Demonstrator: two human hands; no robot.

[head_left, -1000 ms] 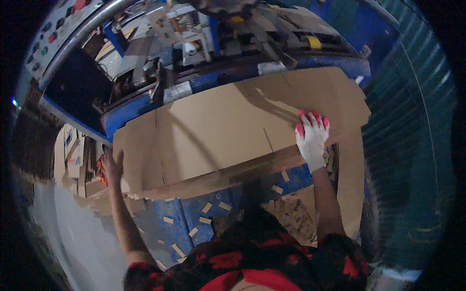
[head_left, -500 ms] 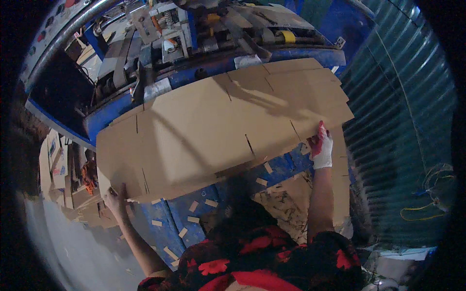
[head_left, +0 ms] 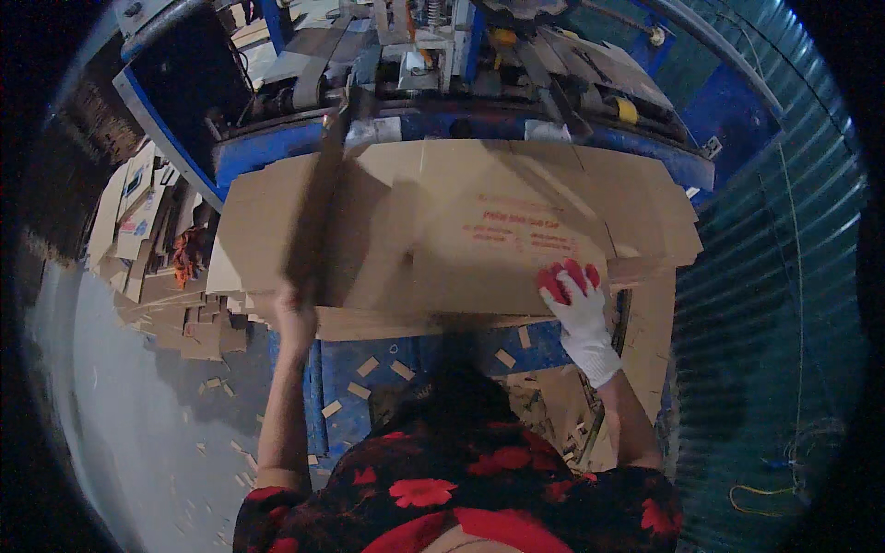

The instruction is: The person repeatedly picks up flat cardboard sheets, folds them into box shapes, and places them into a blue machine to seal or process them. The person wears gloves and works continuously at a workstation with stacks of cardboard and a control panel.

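A flat cardboard sheet with red print [head_left: 461, 276] lies across the top of a cardboard stack in front of me. My left hand [head_left: 295, 318], bare and smeared by motion, is closed at the near left side. From it rises a narrow brown piece of cardboard [head_left: 318, 203], blurred and seen nearly edge-on. My right hand [head_left: 583, 313] wears a white glove with red fingertips. Its fingers are spread and rest on the near right part of the printed sheet.
Behind the stack stands a blue machine [head_left: 461, 129] with belts and rollers. A heap of cardboard [head_left: 138, 221] lies at the left. Small cardboard offcuts [head_left: 369, 367] are scattered on a blue surface below. A corrugated green wall [head_left: 765, 313] runs along the right.
The plain sheet held by both hands no longer spans the view; a printed one shows. My left hand has come right with cardboard raised upright; my right hand has moved onto the printed sheet.
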